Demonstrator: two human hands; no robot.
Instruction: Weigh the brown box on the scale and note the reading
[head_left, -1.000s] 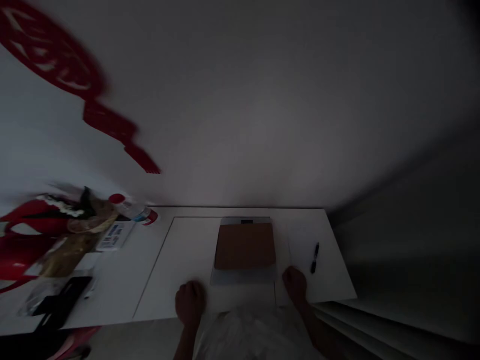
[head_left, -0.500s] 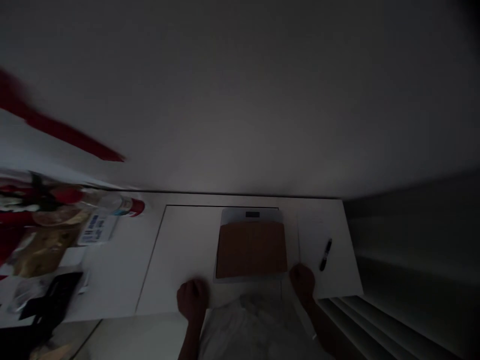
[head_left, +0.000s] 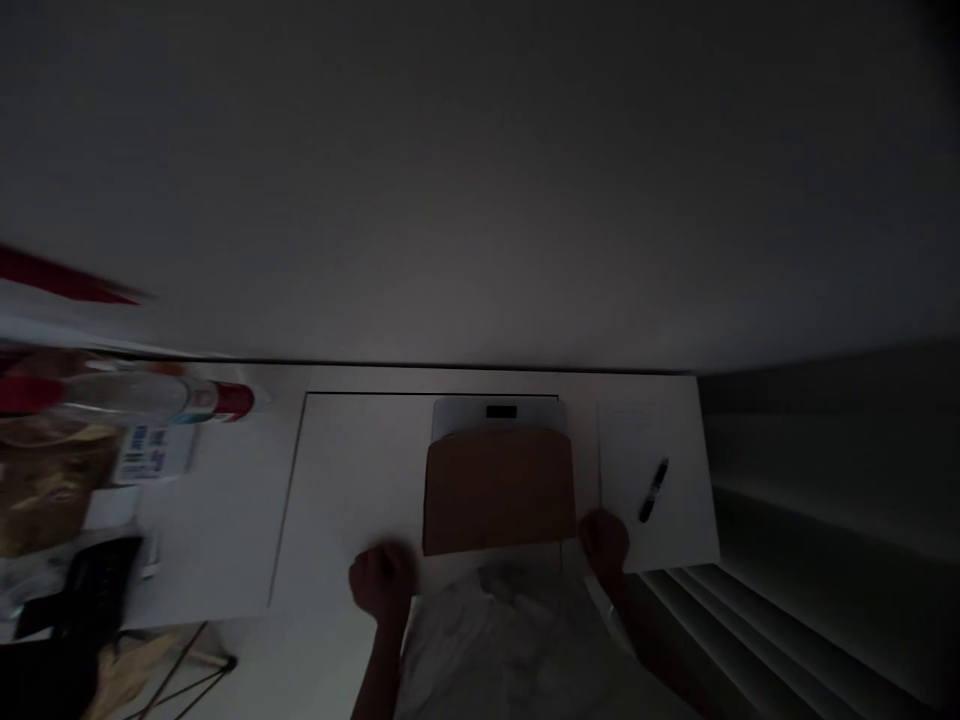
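A flat brown cardboard box (head_left: 499, 492) lies on a pale scale (head_left: 457, 414), whose dark display (head_left: 502, 411) shows beyond the box's far edge. My left hand (head_left: 382, 578) rests in a fist on the white table, left of the box's near corner and apart from it. To the right of the box, my right hand (head_left: 603, 540) is likewise curled closed on the table, close to a sheet of paper (head_left: 626, 440). A black pen (head_left: 653, 490) lies slantwise on that paper. Nothing shows in either fist. The picture is dim.
The white table (head_left: 345, 480) runs along a plain wall (head_left: 480, 200). At the left are a plastic bottle on its side (head_left: 131, 397), a printed white box (head_left: 154, 452), a brown package (head_left: 45, 490) and a black item (head_left: 101, 580). Pale slats (head_left: 720, 620) show at the lower right.
The view has shifted, so the items on the left sit farther left and the table appears slightly higher. Both fists stay in about the same place beside the cardboard box.
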